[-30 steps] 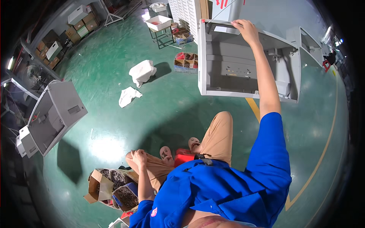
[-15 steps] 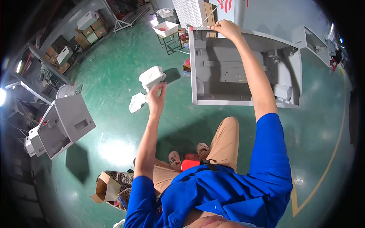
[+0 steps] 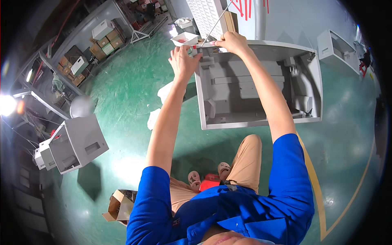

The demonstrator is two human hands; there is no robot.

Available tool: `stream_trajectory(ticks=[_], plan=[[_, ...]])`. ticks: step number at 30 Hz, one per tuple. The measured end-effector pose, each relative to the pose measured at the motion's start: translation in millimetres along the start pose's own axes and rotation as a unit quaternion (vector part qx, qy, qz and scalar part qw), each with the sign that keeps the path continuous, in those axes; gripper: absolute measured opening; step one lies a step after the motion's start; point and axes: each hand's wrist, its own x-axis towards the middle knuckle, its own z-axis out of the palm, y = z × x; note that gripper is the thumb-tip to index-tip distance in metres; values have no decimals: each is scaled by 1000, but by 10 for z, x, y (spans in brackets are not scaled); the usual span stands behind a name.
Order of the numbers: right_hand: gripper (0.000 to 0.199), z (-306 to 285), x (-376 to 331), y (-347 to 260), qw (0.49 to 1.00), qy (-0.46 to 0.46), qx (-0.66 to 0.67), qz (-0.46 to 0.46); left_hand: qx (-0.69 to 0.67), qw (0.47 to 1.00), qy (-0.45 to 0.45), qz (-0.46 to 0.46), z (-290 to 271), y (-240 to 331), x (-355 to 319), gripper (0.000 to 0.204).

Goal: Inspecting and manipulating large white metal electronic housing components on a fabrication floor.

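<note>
A grey metal cabinet (image 3: 261, 124) lies in front of me, its open side showing brackets and a recessed inner panel. At its far left corner my left hand (image 3: 183, 63) has its fingers apart, the thumb close to the corner. My right hand (image 3: 232, 42) is closed in a pinch over the far edge, right of that corner. What its fingertips hold, if anything, is too small to make out. A thin rod or cord (image 3: 216, 23) slants up and right from the corner, between the hands.
White wrapping (image 3: 165, 92) lies on the green floor, partly behind my left forearm. Another grey cabinet (image 3: 86, 136) stands at left, near a round fan (image 3: 82, 107). An open carton (image 3: 119, 206) is by my left side. Beyond the corner stands a white tray (image 3: 185, 39); a further cabinet (image 3: 339, 51) is far right.
My left hand has moved from near the white wrapping, away and rightward to the cabinet's corner, its fingers spreading. My right hand stays by the far edge. The whole view has shifted slightly.
</note>
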Motion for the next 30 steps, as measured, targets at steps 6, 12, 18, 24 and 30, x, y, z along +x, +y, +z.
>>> stream_trajectory(ticks=[6,12,18,24,30], plan=[[59,25,-9,-65,1000,-30,10,1,77,997,-13,-6,-101,2,49,30],[75,43,0,-174,998,-40,-42,-20,118,993,-1,1,-146,51,-7,23],[82,155,35,-219,998,-36,-51,-31,107,994,17,11,-164,56,-56,23],[75,67,58,-316,993,-100,-51,-23,35,998,49,-26,-139,59,-158,22],[90,-1,135,-285,989,-140,-39,-3,-67,994,80,-27,-120,116,-180,25]])
